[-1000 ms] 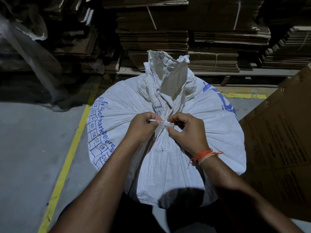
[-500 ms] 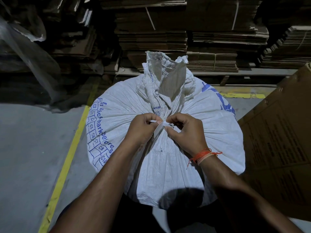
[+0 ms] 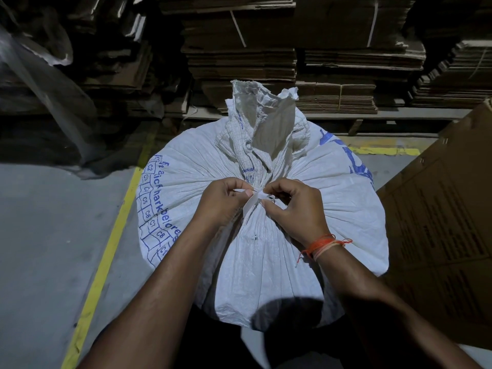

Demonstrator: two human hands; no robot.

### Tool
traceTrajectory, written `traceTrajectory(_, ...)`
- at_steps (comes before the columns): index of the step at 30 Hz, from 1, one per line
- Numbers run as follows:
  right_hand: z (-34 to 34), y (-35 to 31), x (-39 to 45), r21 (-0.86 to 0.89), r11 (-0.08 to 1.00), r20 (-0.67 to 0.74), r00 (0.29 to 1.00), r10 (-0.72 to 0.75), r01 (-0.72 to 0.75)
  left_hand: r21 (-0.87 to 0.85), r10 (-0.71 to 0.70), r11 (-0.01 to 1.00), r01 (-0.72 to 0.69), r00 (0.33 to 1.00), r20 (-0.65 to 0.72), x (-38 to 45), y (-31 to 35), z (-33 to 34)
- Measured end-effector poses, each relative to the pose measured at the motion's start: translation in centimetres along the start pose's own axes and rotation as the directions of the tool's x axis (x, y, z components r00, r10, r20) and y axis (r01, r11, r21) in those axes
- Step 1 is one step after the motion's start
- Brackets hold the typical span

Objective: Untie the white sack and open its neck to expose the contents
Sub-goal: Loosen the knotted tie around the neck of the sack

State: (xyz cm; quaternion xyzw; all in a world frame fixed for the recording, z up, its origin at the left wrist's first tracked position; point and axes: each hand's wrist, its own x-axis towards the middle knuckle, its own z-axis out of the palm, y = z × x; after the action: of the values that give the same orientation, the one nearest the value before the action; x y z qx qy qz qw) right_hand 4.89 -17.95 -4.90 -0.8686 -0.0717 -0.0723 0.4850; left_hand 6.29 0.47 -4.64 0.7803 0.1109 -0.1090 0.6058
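Head view: the white sack (image 3: 266, 235) stands upright on the floor (image 3: 53, 235), directly beneath both hands, its neck (image 3: 262, 134) gathered tight and rising just beyond the fingers. The left hand (image 3: 222, 206) has its fingers (image 3: 249, 193) curled, pinching one end of the white tie strip (image 3: 253, 203) at the gathered point. The right hand (image 3: 295, 209) has its fingers (image 3: 266, 203) curled as well, pinching the tie from the opposite side; the two sets of fingertips sit just beside each other over the knot. The neck is still bound and the contents are hidden. An orange thread wristband (image 3: 323, 245) circles the right wrist. A yellow floor line (image 3: 106, 249) runs left of the left hand. A brown cardboard sheet (image 3: 439, 222) leans right of the right hand. Stacked flat cartons (image 3: 292, 49) fill the shelving beyond the neck.
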Motion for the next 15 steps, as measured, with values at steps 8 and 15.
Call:
traceTrajectory(8,0.0,0.0,0.0,0.004,1.0,0.002,1.0,0.003,-0.003,0.037,0.011,0.999,-0.01,0.999,-0.034,-0.1,0.2,0.4)
traceTrajectory(15,0.0,-0.1,0.0,0.01,1.0,-0.001,1.0,0.009,-0.009,0.067,0.026,0.997,-0.025,0.999,-0.021,-0.9,1.2,0.4)
